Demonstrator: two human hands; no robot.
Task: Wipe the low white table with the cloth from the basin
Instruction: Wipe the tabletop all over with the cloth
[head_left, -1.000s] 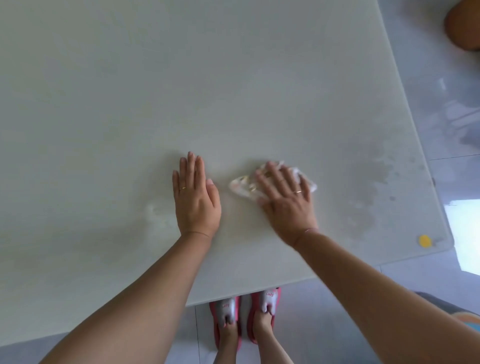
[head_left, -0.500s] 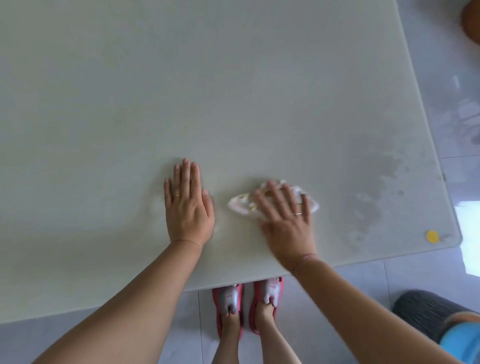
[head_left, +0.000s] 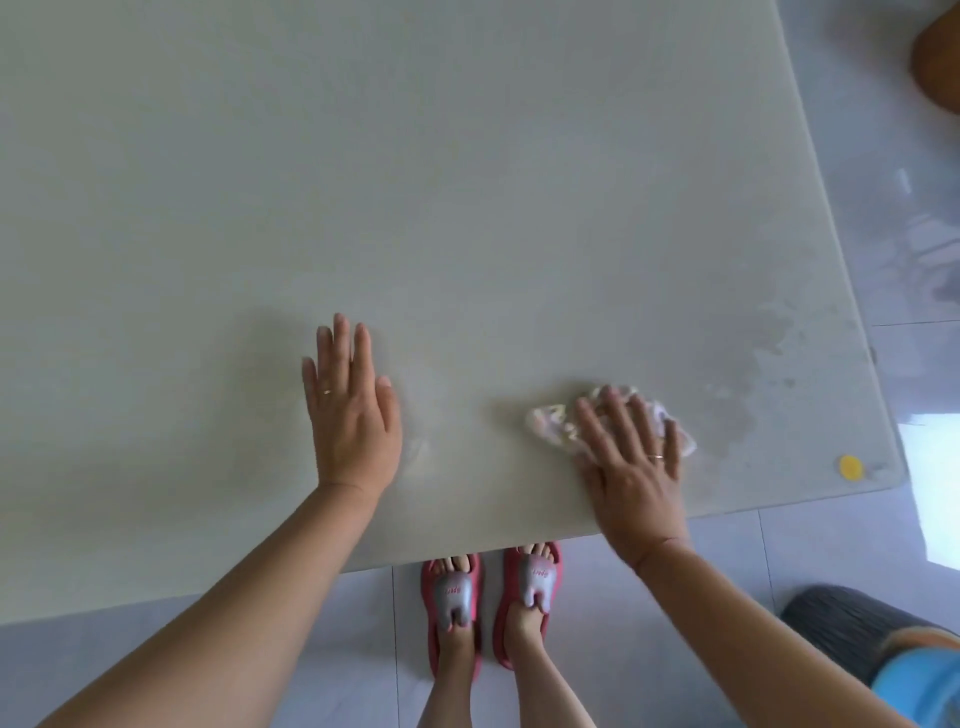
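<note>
Crumpled cloth (head_left: 551, 422) under right hand (head_left: 634, 483), further right

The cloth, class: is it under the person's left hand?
No, the cloth lies pressed under the right hand, while the left hand rests flat on the table apart from it.

- One view only served, taken from a wide-angle camera worn on the person's head.
- It faced forward and steeply down onto the low white table (head_left: 415, 182), whose top filled most of the picture.
- It sat near: both forearms entered from the bottom edge, and the left hand (head_left: 350, 415) and right hand (head_left: 631, 467) lay in the lower middle.
- The table's near edge crossed the lower part, with the person's slippers (head_left: 452, 597) on the floor (head_left: 363, 649) straight beneath the lens.
- The wide angle also took in the table's right edge and the floor beyond.
</note>
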